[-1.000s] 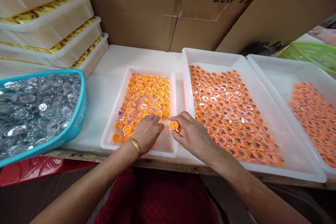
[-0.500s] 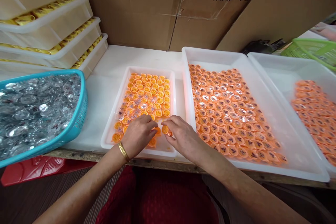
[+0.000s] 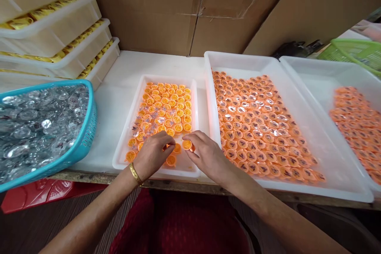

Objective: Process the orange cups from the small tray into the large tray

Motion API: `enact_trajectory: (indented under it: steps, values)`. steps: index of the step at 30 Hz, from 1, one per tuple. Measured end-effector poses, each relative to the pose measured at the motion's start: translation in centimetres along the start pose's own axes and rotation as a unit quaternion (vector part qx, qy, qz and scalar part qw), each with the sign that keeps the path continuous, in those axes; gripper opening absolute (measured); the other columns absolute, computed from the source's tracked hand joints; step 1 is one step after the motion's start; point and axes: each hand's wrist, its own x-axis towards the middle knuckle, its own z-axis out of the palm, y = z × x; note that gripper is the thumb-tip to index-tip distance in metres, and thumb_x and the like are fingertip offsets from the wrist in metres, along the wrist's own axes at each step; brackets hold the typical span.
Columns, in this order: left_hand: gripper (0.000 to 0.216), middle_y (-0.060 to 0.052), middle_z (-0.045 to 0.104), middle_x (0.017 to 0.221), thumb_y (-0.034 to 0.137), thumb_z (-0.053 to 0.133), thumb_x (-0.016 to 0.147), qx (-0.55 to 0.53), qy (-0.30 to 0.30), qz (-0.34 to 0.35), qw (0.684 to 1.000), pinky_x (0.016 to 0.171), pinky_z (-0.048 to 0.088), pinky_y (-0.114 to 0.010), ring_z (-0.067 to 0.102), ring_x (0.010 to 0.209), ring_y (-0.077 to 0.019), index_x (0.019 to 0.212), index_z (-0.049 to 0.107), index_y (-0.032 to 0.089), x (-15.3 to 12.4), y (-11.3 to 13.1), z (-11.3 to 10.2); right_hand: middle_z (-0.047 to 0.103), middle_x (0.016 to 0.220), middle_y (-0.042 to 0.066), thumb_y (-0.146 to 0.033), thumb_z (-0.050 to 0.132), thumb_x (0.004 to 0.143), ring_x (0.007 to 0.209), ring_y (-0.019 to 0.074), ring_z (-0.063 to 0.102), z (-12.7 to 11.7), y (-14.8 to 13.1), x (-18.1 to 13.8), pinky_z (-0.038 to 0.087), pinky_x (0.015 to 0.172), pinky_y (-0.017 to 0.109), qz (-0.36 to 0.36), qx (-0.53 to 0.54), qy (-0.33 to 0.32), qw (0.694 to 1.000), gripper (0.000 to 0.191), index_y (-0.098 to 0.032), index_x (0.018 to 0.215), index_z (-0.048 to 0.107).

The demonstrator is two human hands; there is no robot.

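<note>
Over the near part of the small white tray [image 3: 122, 143], my right hand [image 3: 206, 152] pinches a small orange cup [image 3: 187, 144] between thumb and fingers, its round top facing up. My left hand [image 3: 154, 151], with a gold bracelet at the wrist, is just left of it, thumb and fingertips drawn together; whatever is in that pinch is hidden. Rows of orange cups [image 3: 174, 97] with yellow contents fill much of the tray. Clear printed plastic pieces [image 3: 153, 117] lie over some of them. A loose orange cup [image 3: 170, 161] sits below my left fingers.
A blue basket [image 3: 91, 115] of clear plastic pieces stands at left, before stacked white trays [image 3: 98, 12] with yellow packets. At right are a large white tray [image 3: 327, 154] of orange cups, another white tray [image 3: 309, 67] and a green basket [image 3: 351, 49]. Cardboard boxes [image 3: 154, 20] stand behind.
My left hand has drawn slightly left, away from the cup in my right hand. That cup now shows its top more fully. The whole view has shifted a little.
</note>
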Motion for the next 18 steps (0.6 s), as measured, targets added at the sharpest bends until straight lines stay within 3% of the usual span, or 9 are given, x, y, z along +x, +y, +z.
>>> enact_trajectory:
  steps: [4,9,14,18]
  values:
    - [0.016,0.001,0.06,0.069,0.013,0.054,0.083,-0.011,0.026,-0.031,0.999,0.062,0.04,-0.025,0.054,0.063,-0.0115,0.071,0.064,0.018,-0.6,-0.2,-1.1,0.06,0.111,0.005,-0.009,0.055,0.082,0.104,0.017,0.059,-0.3,-0.3,-0.2,0.049,0.091,0.034,0.028,0.064,0.025,0.997,0.031,-0.023,0.109,0.054]
    - [0.014,0.002,0.061,0.067,0.012,0.057,0.082,-0.046,0.039,-0.038,0.997,0.061,0.04,-0.024,0.052,0.062,-0.0107,0.073,0.065,0.018,-1.1,0.1,-1.0,0.061,0.109,0.005,-0.009,0.056,0.079,0.102,0.017,0.06,-0.5,-0.8,-0.3,0.049,0.089,0.034,0.046,0.119,0.048,0.991,0.028,-0.022,0.104,0.056]
    - [0.011,0.001,0.061,0.072,0.014,0.058,0.084,-0.086,0.076,0.006,0.993,0.061,0.042,-0.023,0.053,0.062,-0.0099,0.084,0.068,0.019,-1.6,1.3,-0.6,0.061,0.105,0.004,-0.009,0.057,0.078,0.097,0.0165,0.06,0.0,-1.2,-0.2,0.05,0.087,0.032,0.05,0.14,0.06,0.987,0.025,-0.022,0.1,0.057]
    - [0.015,-0.002,0.061,0.082,0.019,0.056,0.086,-0.042,0.065,0.052,0.996,0.064,0.044,-0.025,0.056,0.069,-0.0119,0.095,0.068,0.022,-1.6,2.1,-0.2,0.06,0.102,0.005,-0.006,0.058,0.076,0.095,0.0167,0.061,0.6,-1.3,-0.1,0.051,0.086,0.032,0.033,0.122,0.071,0.989,0.027,-0.02,0.098,0.056]
